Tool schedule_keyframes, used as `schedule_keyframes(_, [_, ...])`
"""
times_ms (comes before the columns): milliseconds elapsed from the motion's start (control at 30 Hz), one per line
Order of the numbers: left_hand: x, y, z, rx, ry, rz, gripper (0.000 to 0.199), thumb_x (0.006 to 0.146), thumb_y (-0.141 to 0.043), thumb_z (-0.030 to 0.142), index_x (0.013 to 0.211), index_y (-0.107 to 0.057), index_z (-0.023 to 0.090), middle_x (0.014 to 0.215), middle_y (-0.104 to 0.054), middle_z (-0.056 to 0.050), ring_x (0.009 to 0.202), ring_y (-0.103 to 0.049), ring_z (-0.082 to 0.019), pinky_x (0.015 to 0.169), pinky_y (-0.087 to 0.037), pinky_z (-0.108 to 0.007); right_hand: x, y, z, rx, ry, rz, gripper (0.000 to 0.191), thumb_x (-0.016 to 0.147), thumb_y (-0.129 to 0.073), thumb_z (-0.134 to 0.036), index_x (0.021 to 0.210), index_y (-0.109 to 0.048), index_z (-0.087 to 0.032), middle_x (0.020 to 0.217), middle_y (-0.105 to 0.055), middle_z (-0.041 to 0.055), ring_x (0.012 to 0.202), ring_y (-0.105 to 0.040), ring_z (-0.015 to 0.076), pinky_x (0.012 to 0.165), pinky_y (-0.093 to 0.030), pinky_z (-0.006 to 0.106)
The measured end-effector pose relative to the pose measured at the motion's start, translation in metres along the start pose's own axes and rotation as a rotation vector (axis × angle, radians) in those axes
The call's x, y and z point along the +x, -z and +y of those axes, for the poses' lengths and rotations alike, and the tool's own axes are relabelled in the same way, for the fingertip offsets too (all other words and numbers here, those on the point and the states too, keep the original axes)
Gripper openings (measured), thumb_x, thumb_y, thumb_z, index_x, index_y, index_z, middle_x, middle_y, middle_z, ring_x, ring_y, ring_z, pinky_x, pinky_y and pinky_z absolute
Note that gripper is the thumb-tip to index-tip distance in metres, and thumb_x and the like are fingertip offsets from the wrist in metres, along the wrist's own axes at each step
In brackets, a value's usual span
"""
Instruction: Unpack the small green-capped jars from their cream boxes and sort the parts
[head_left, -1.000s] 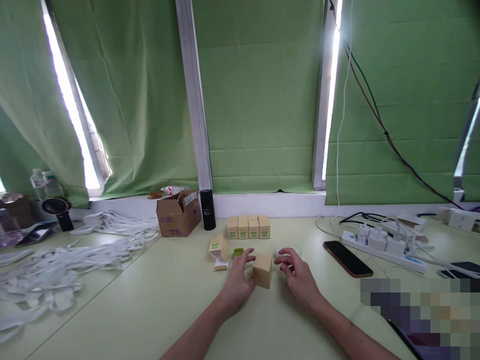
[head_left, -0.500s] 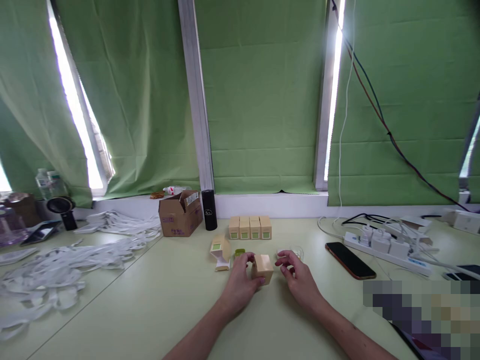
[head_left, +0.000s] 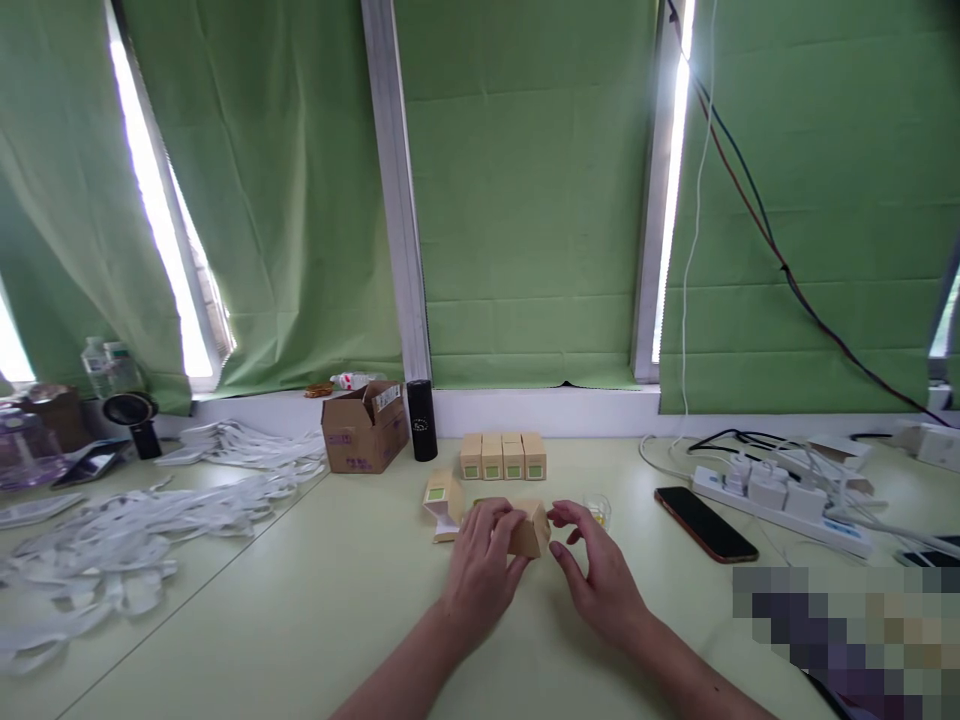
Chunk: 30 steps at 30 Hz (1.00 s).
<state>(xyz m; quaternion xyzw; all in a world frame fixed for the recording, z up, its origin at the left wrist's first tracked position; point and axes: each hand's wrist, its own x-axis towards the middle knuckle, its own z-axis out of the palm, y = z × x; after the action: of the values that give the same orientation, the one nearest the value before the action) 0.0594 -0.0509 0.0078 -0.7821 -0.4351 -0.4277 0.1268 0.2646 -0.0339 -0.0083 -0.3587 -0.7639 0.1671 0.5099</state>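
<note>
A small kraft cardboard box [head_left: 531,530] is gripped in my left hand [head_left: 484,560], its fingers wrapped over the left side and top. My right hand [head_left: 604,580] is just right of the box, thumb and fingers spread with nothing between them. Whether its fingertips touch the box edge, I cannot tell. Left of my left hand stands another small box [head_left: 441,492] with its lower flap folded out. Behind them, several matching boxes [head_left: 502,458] with green labels line up in a row. A clear, rounded item [head_left: 599,508] lies partly hidden behind my right fingers.
A brown carton [head_left: 364,432] and a black cylinder [head_left: 421,422] stand at the back. White straps [head_left: 217,520] spread over the left of the table. A phone [head_left: 705,524] and a power strip [head_left: 780,508] with plugs and cables lie to the right.
My left hand has turned over the box, its fingers now across the top, and the box has tilted. My right fingers have come slightly closer to it.
</note>
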Motion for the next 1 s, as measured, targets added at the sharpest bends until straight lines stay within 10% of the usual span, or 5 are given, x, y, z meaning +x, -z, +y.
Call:
schedule_keyframes(433, [0.004, 0.002, 0.011, 0.303, -0.436, 0.177, 0.028, 0.091, -0.060, 0.005, 0.117, -0.060, 0.015, 0.107, -0.067, -0.011, 0.103, -0.062, -0.026, 0.088, -0.053, -0.043, -0.007, 0.000, -0.009, -0.092, 0.193, -0.072, 0.054, 0.099, -0.044, -0.016, 0.150, -0.028, -0.024, 0.137, -0.057, 0.0175, 0.116, -0.063, 0.0287, 0.096, -0.059, 0.049])
schedule_keyframes(1000, [0.007, 0.000, 0.021, 0.312, -0.365, 0.034, 0.029, 0.091, -0.052, 0.004, 0.118, -0.054, 0.015, 0.108, -0.065, -0.012, 0.100, -0.064, -0.027, 0.084, -0.059, -0.043, -0.006, -0.006, -0.008, -0.145, 0.121, -0.070, 0.059, 0.086, -0.050, -0.007, 0.141, -0.032, -0.021, 0.124, -0.060, 0.0155, 0.102, -0.066, 0.0260, 0.090, -0.061, 0.044])
